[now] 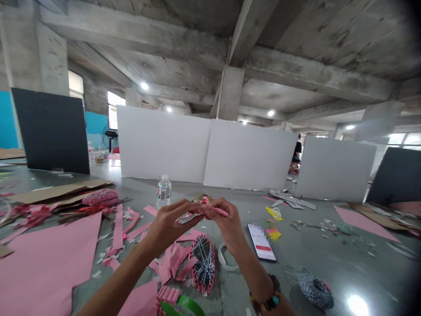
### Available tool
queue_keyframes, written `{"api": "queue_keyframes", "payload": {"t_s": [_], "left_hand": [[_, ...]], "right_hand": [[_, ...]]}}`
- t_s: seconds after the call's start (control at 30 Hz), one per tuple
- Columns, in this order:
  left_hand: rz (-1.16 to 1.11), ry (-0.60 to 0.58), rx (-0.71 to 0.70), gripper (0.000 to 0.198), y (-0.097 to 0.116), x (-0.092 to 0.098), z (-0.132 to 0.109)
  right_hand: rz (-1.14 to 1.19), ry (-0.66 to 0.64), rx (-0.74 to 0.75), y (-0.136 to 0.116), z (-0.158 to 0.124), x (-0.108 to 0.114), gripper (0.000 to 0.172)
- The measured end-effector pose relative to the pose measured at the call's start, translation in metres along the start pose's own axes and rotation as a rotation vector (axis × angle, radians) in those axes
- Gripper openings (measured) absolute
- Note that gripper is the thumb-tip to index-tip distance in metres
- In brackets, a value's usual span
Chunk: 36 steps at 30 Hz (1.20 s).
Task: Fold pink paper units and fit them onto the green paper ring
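Observation:
My left hand and my right hand meet in front of me above the table. Their fingertips are pinched on a pink paper strip, partly hidden by the fingers. Below them lies a pink-rimmed piece wound with grey-and-white cord across its middle. Loose pink paper strips are heaped to its left, and a roll of white tape lies to its right. Nearer to me are several rolled pink paper tubes beside green-handled scissors.
A water bottle stands beyond my left hand. To the right lie a phone, a ball of cord and metal scissors. Large pink sheets and cardboard cover the left. White panels stand across the back.

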<state>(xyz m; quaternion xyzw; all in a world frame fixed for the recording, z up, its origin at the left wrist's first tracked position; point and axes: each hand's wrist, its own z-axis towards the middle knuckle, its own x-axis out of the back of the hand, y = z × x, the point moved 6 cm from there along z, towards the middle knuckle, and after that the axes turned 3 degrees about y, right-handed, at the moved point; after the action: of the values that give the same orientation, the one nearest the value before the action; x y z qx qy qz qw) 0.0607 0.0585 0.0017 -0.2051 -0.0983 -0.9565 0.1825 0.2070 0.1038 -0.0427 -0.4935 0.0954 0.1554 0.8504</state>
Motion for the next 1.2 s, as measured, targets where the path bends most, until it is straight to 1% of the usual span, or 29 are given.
{"api": "queue_keyframes", "payload": {"t_s": [0.07,0.17,0.23,0.37,0.47,0.57,0.67,0.73,0.9,1.0,1.1,1.2], "left_hand": [[-0.019,0.002,0.027,0.017,-0.002,0.0,0.001],[-0.018,0.029,0.025,0.008,-0.004,0.002,0.001],[-0.023,0.032,0.022,0.009,-0.004,0.002,0.0],[-0.06,-0.015,0.054,0.01,-0.006,-0.002,0.0],[-0.003,0.007,0.037,0.013,-0.006,-0.002,-0.002],[0.113,0.013,-0.019,0.023,-0.003,-0.001,-0.005],[0.209,-0.019,-0.076,0.03,0.0,-0.003,-0.007],[0.254,-0.04,-0.103,0.034,0.002,-0.004,-0.007],[0.331,-0.112,-0.17,0.045,0.001,-0.01,-0.008],[0.346,-0.151,-0.204,0.048,0.0,-0.013,-0.01],[0.343,-0.148,-0.212,0.047,-0.001,-0.013,-0.012],[0.316,-0.12,-0.166,0.045,-0.004,-0.012,-0.012]], "right_hand": [[0.005,-0.002,-0.013,0.0,0.0,-0.001,0.029],[0.031,-0.008,-0.055,0.0,-0.001,-0.003,0.031],[0.053,-0.004,-0.087,0.0,-0.002,-0.005,0.032],[0.089,-0.012,-0.135,0.0,-0.003,-0.007,0.033],[0.075,-0.002,-0.139,0.002,-0.002,-0.006,0.032],[0.042,0.045,-0.109,0.005,0.0,-0.001,0.03],[0.004,0.098,-0.073,0.007,0.001,0.006,0.027],[-0.02,0.1,-0.044,0.008,0.002,0.008,0.026],[-0.053,0.002,0.056,0.006,-0.001,0.001,0.023],[-0.121,-0.051,0.082,0.002,-0.005,-0.005,0.023],[-0.17,-0.112,0.105,-0.003,-0.008,-0.01,0.023],[-0.27,-0.148,0.227,-0.012,-0.012,-0.014,0.017]]}}
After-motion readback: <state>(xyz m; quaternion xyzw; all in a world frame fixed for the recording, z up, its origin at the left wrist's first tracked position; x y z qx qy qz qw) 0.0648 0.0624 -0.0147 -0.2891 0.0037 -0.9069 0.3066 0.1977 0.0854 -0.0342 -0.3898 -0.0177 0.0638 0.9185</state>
